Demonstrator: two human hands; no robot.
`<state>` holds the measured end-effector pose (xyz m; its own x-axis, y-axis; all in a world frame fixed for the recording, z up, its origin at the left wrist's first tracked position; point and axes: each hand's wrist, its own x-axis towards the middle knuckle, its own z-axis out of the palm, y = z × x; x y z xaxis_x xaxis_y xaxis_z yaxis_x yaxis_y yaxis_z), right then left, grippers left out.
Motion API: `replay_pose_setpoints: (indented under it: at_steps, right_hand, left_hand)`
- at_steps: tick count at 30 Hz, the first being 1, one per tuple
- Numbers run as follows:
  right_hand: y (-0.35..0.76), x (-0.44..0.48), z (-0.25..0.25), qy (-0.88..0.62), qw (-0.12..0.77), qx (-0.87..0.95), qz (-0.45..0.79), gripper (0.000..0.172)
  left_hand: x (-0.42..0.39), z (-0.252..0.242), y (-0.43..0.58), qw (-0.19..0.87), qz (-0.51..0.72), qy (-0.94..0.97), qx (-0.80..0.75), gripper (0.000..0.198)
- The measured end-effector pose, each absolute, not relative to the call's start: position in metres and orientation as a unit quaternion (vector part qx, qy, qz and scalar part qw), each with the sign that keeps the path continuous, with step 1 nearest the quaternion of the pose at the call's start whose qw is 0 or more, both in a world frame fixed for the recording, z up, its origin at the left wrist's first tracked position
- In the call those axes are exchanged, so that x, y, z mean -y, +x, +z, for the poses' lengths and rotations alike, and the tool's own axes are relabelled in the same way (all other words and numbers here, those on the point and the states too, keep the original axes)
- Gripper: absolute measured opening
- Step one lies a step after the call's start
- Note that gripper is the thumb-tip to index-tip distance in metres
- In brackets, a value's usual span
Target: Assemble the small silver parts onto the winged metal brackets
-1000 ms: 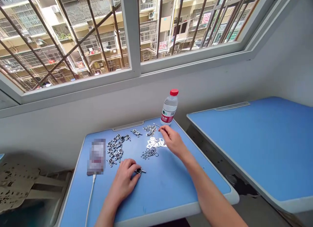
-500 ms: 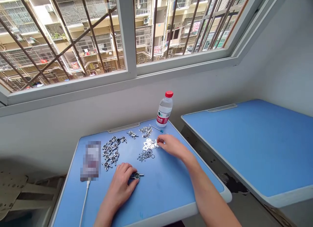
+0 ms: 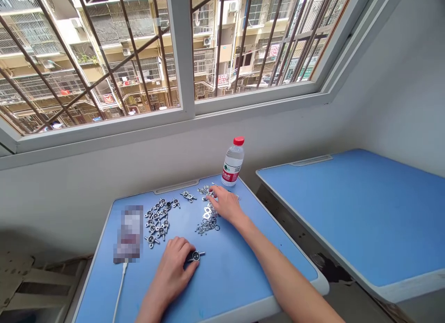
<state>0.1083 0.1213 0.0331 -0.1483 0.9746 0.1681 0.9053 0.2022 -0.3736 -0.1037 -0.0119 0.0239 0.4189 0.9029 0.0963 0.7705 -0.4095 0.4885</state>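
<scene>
My left hand (image 3: 175, 262) rests on the blue table (image 3: 222, 286), its thumb and fingers closed around a small metal fitting (image 3: 196, 256) with a round dark centre and a pin pointing right. My right hand (image 3: 225, 203) hovers at the small-parts piles, thumb and forefinger apart, with nothing visible between them. Just beyond its fingertips is a pile of silver metal pieces (image 3: 203, 189). Flat white-silver plates (image 3: 207, 212) lie partly under the hand. Nearer me is a heap of tiny screws and rings (image 3: 206, 226). The right hand mostly hides a thin screwdriver.
Several similar fittings (image 3: 158, 216) lie in a group at the left, with a few more (image 3: 188, 196) near the back. A blurred phone-like object (image 3: 129, 235) has a white cable (image 3: 120, 286). A water bottle (image 3: 232, 163) stands at the back edge; another blue table (image 3: 347, 212) is at right.
My right hand has moved left and away from me, from the flat plates to the silver pieces, and its fingers have parted. My left hand still holds the fitting.
</scene>
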Motion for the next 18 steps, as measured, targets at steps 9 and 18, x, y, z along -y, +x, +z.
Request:
replay_pose_setpoints:
  at_steps: [9,18]
  right_hand:
    - [0.1001,-0.1256,0.0227,-0.605,0.144,0.78,0.07,0.017]
    - [0.1013,-0.1246,0.0264,-0.592,0.134,0.792,0.069,0.027]
  left_hand:
    - [0.0147,0.0219,-0.1039,0.174,0.189,0.822,-0.508,0.008]
    - [0.0142,0.0227,-0.103,0.163,0.182,0.824,-0.51,0.009]
